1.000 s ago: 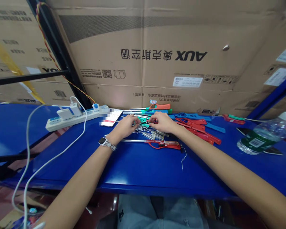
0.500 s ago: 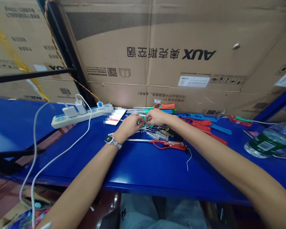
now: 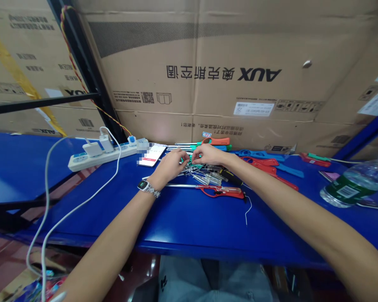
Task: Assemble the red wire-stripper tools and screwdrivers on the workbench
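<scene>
My left hand (image 3: 173, 162), with a watch (image 3: 147, 186) at the wrist, is bent over green lighter parts (image 3: 196, 165), its fingers pinched. Facing it, my right hand (image 3: 209, 155) has thumb and fingertips closed together. Whatever lies in either pinch is too small to make out. Just below the hands lies a pile of small clear lighter tanks (image 3: 211, 178) with thin wires. Nearer me rests a red long-necked lighter body (image 3: 223, 191), its metal tube pointing left and a white wire (image 3: 247, 212) trailing from its right end. A dark-handled tool (image 3: 232, 177) lies partly beneath my right forearm.
Long lighters with orange and green handles (image 3: 219, 141) lie behind my hands. Red (image 3: 264, 162) and blue casing pieces (image 3: 261, 154) are at right, beyond them a water bottle (image 3: 349, 186). A phone (image 3: 152, 154) and power strip (image 3: 108, 154) with white cables stand left. Cardboard boxes (image 3: 182, 46) form the back.
The fingertips of my two hands have parted slightly over the green parts. The view has shifted a little; the things on the table lie as before.
</scene>
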`<state>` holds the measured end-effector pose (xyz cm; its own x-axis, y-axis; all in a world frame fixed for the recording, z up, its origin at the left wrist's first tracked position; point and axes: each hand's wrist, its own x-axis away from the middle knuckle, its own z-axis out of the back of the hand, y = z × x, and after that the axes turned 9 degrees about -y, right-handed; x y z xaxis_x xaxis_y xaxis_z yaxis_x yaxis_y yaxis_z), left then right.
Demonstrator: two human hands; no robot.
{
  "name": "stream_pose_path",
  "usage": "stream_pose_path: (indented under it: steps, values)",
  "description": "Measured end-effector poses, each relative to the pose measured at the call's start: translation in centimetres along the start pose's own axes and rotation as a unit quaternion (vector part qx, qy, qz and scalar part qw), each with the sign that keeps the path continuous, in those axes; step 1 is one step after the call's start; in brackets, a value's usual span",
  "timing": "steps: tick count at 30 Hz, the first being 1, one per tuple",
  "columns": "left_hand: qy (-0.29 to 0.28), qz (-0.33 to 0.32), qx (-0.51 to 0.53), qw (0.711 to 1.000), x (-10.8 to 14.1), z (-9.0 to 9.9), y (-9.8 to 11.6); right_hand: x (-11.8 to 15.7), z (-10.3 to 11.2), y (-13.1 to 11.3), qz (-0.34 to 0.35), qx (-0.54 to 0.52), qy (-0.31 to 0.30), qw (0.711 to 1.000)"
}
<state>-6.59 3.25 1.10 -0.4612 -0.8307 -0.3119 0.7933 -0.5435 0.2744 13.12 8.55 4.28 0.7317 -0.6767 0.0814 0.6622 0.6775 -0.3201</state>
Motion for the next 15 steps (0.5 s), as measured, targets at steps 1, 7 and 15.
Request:
stream_pose_path:
  steps: [1,7,15]
  values:
    - [-0.007,0.003,-0.001,1.0,0.0,0.0,-0.1,-0.1,0.0,0.0,-0.002,-0.002,-0.01,1.0]
    - [-0.045,0.022,-0.009,0.999,0.1,-0.3,-0.5,-1.5,0.5,-0.4,-0.019,-0.003,-0.056,0.998]
    - [-0.026,-0.014,-0.126,0.992,0.3,0.6,1.2,-1.3,-0.1,-0.1,0.002,-0.032,0.025,0.999]
